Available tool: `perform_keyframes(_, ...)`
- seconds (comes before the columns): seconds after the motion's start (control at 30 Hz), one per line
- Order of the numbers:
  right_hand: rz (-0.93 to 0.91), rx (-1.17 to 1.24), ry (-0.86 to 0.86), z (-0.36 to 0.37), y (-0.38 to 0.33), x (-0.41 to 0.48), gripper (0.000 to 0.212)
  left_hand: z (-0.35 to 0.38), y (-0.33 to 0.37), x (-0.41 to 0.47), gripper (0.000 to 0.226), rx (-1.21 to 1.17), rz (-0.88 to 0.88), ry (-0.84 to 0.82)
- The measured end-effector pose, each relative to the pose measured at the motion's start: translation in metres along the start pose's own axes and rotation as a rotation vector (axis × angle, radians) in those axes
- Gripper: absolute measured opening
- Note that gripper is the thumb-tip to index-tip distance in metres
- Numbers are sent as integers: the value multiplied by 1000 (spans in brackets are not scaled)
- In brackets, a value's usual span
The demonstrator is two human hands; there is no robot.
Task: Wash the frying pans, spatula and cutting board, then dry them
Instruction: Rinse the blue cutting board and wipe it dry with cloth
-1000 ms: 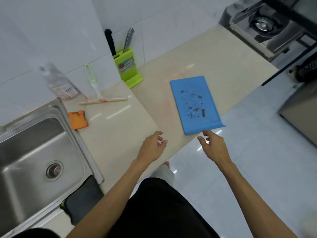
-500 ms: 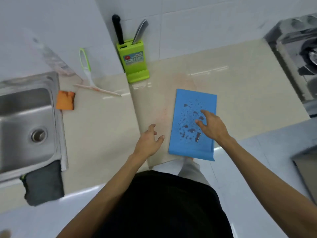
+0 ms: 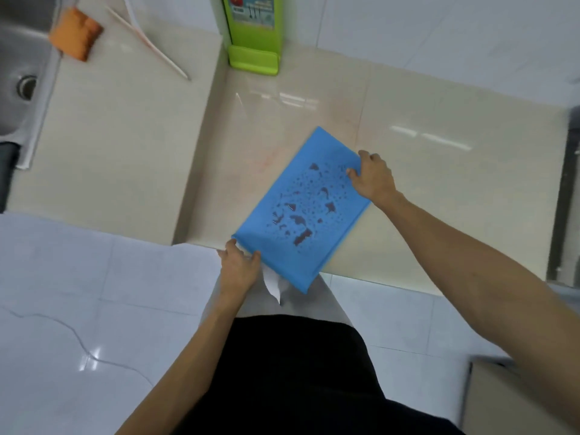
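Cutting board: the blue cutting board is on the front part of the table, right in front of me, top face up.
Long axis: diagonal, from the end nearest me on my left to the far end on my right.
Near end: it sticks out past the table's front edge, over the floor.
Board face: spattered with dark reddish blots and fine droplets, thickest toward the middle.
Left hand: my left hand grasps the near left corner, fingers curled onto its edge.
Right hand: my right hand grips the far short edge by its right corner, fingers clenched round it.
Lift: I cannot tell whether the board lies flat or is raised a little.
Table: glossy beige stone, with a faint pinkish smear just beyond the board.
Far side: a green knife block stands against the white tiled wall, well apart from the board.
Left: a steel sink is set into the table, with an orange sponge at its rim.
Floor: pale glossy tiles.
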State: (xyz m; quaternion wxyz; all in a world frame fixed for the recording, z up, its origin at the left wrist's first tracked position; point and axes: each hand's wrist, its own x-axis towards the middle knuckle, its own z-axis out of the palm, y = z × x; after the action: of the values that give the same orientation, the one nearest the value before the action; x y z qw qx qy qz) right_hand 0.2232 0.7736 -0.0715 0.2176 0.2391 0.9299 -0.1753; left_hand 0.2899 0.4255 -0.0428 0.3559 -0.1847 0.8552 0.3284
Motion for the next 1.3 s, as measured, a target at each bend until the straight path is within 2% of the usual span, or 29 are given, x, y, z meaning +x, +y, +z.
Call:
perform_keyframes(0.1,-26,-26,1,0,10,20,55,28,-6,-5,68,-66,-80,23)
perform_keyframes(0.23,-55,27,-3,6,20,37,55,52,4,-3,52,-280,-178,86)
perform_keyframes(0.33,-82,61,24,13,24,41,52,64,5,3,49,-406,-244,164)
perform_keyframes(0.47,-89,104,78,20,24,45,49,73,0,15,31,-470,-317,175)
perform_keyframes(0.77,77,195,55,24,17,58,32,74,-9,17,20,-431,-251,189)
perform_keyframes(0.93,62,259,53,20,18,64,36,60,-12,12,16,-451,-198,215)
perform_keyframes(1.1,-3,329,61,-14,-3,41,34,29,-13,7,8,-480,-104,239)
perform_keyframes(1.3,1,392,48,-52,-33,-2,33,-35,-15,-17,17,-645,-8,280)
